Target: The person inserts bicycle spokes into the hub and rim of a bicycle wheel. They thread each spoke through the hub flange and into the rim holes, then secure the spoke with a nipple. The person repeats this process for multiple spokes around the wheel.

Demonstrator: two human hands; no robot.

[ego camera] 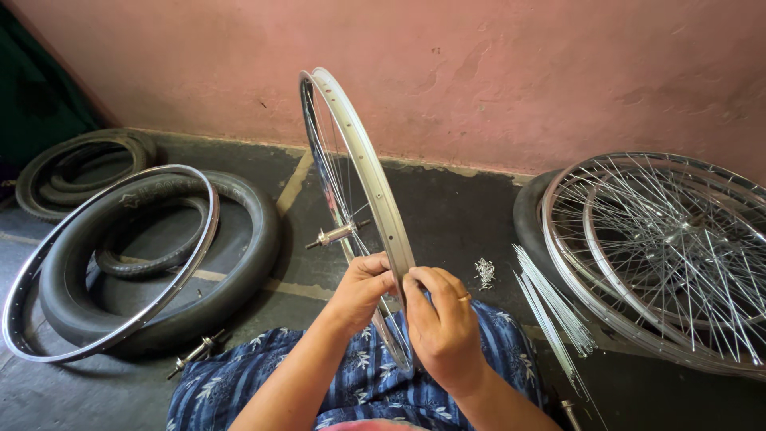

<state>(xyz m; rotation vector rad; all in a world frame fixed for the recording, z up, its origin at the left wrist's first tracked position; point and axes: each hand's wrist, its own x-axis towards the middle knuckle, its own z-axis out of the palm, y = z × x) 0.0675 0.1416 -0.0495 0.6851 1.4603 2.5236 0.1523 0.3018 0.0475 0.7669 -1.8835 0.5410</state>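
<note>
Dark floor (447, 207) bears tyres (239, 263), loose spokes (550, 311), perhaps nipples (484, 272)

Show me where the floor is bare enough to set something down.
Bare floor lies between the upright rim and the stacked spoked wheels, back to the wall. Crowded: tyres and loose rim on the left, loose spokes on the right.

My arms are bare to the elbow, with no sleeves showing. The right hand (444, 326) wears a thin gold-coloured ring (464, 297) on one finger; the left hand (361, 289) wears nothing. Over my lap lies a blue garment (239, 383) printed with pale leaf and flower shapes in darker bands.
</note>
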